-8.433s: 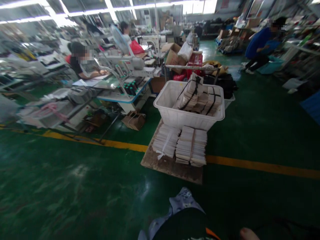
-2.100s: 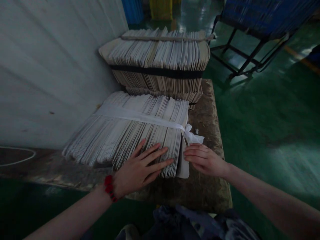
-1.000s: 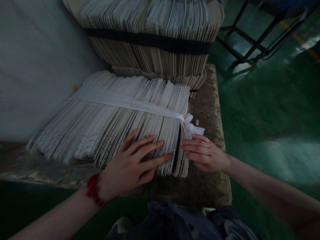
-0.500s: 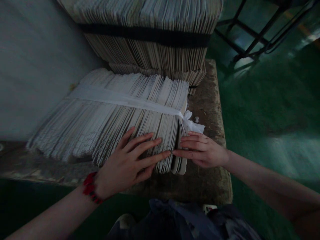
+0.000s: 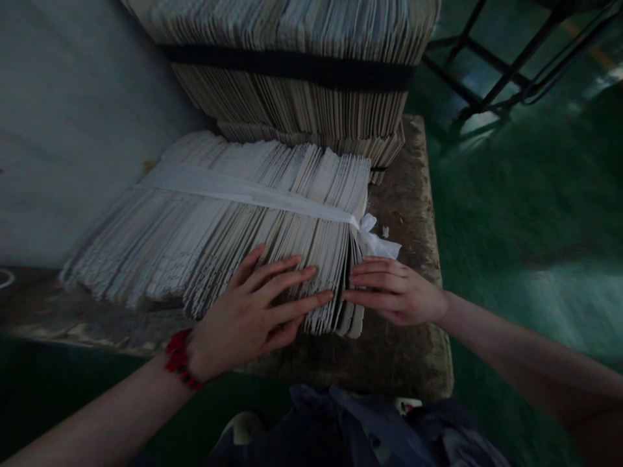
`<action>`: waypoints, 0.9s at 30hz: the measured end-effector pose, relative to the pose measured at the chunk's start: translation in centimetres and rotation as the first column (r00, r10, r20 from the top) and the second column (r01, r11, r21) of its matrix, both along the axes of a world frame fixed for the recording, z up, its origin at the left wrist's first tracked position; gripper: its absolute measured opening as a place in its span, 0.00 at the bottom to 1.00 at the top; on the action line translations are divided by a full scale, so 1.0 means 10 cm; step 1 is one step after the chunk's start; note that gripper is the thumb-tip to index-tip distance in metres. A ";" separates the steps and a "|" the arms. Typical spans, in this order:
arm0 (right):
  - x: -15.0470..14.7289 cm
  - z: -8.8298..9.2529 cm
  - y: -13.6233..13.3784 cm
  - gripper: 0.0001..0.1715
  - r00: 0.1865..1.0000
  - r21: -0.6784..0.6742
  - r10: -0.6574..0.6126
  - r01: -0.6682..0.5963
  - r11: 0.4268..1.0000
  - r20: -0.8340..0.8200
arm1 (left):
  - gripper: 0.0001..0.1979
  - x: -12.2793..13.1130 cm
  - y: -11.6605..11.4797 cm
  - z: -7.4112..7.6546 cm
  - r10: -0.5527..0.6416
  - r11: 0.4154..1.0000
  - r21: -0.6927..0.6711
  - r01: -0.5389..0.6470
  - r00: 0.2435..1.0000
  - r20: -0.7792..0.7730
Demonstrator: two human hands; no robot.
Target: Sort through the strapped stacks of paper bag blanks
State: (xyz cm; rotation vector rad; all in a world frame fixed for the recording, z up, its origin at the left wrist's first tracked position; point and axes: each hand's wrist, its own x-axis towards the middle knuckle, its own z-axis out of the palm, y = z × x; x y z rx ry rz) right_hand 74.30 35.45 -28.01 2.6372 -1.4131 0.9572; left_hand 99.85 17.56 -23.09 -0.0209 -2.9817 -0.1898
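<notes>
Card bundle (image 5: pixel 219 227), centre-left of frame on wooden board (image 5: pixel 403 363) — left hand (image 5: pixel 248 318) w/ fingers (image 5: pixel 304 305) spread over its edges, right hand (image 5: pixel 396 292) curled at end cards (image 5: pixel 355 321), can't tell if pinching. Tugging there could slip white tie (image 5: pixel 272 197) — stack might splay.

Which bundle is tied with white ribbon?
The front bundle, touched by the left hand: its white ribbon is knotted at the right end. The large bundle behind has a black band.

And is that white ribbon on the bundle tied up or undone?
Tied: the white ribbon runs across the bundle of pale sheets into a knot, its tail lying beside the right hand.
</notes>
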 end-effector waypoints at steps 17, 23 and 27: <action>0.06 0.03 0.06 0.24 0.989 0.054 -0.069 0.076 0.996 -0.130 | 0.28 0.00 0.00 -0.02 0.006 1.000 0.013 -0.006 1.000 -0.004; 0.05 0.02 0.07 0.22 0.990 0.024 -0.076 0.079 0.997 -0.118 | 0.27 0.00 0.00 -0.02 -0.002 1.000 0.019 0.003 1.000 -0.012; 0.07 0.02 0.05 0.25 0.992 0.010 -0.083 0.085 0.996 -0.095 | 0.27 0.00 0.00 -0.04 0.009 1.000 0.011 -0.009 1.000 -0.014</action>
